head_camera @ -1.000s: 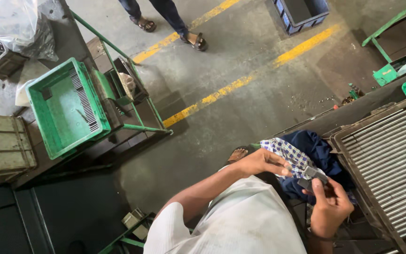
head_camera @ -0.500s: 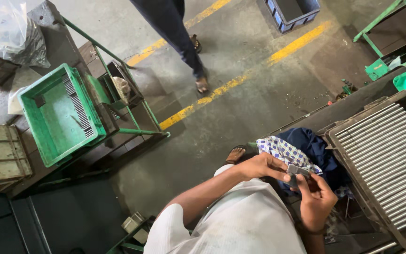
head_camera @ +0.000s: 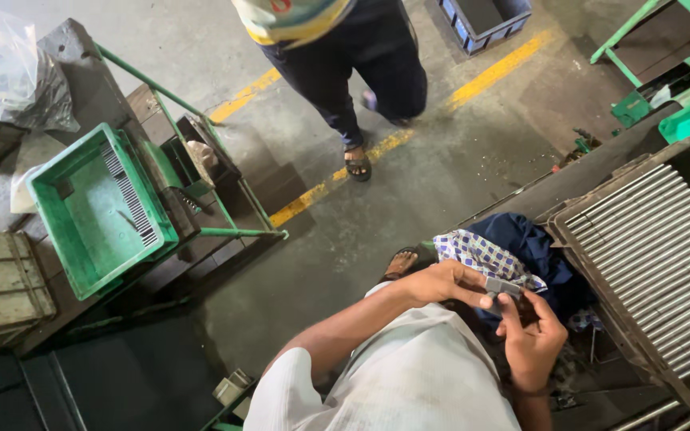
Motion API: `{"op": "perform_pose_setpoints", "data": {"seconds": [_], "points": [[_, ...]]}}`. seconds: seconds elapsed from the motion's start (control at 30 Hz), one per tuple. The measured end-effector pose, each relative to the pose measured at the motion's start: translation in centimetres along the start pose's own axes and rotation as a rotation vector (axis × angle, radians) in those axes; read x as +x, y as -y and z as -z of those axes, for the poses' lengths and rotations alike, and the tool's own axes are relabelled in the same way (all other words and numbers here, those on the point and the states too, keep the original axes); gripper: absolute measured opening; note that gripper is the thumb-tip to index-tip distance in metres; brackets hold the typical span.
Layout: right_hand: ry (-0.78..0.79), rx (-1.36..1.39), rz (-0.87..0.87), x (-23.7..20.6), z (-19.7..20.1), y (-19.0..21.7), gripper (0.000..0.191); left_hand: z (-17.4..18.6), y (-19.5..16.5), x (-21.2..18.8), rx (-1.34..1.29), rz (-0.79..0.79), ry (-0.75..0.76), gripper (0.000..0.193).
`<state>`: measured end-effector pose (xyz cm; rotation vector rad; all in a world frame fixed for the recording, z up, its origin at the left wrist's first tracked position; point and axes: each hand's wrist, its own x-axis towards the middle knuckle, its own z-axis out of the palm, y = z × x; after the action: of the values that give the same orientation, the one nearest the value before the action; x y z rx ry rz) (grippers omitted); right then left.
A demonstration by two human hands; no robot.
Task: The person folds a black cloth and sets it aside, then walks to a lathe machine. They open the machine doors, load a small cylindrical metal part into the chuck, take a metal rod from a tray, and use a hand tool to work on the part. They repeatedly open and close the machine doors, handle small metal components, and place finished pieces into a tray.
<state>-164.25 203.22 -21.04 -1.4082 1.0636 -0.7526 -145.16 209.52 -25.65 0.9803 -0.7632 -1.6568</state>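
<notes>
I saw both hands meet over the lap. The left hand (head_camera: 445, 283) pinched one end of a small grey metal block (head_camera: 503, 286) between thumb and fingertips, and the right hand (head_camera: 533, 335) closed its raised fingers (head_camera: 513, 315) on the other end, so the piece sat held between the two sets of fingertips. Just beyond the fingers lay a blue-and-white checked cloth (head_camera: 485, 257) on a dark blue bundle (head_camera: 533, 243). To the right of the fingers stood a dark tray of long grey metal rods (head_camera: 656, 255). Well away beyond the left fingers sat a green plastic crate (head_camera: 93, 211), and another person's sandalled foot (head_camera: 357, 164) stood on the concrete floor (head_camera: 441, 175).
</notes>
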Motion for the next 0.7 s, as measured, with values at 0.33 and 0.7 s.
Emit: {"op": "perform_pose_setpoints", "data": {"seconds": [0.33,0.7], "points": [[-0.063,0.100,0.033,-0.6,0.4,0.5,0.025,-0.9,-0.5,1.3,0.012,0.026,0.015,0.030],[-0.136,0.216,0.003,-0.7,1.5,-0.6,0.026,-1.8,-1.2,1.9,0.020,0.059,0.054,0.031]]}}
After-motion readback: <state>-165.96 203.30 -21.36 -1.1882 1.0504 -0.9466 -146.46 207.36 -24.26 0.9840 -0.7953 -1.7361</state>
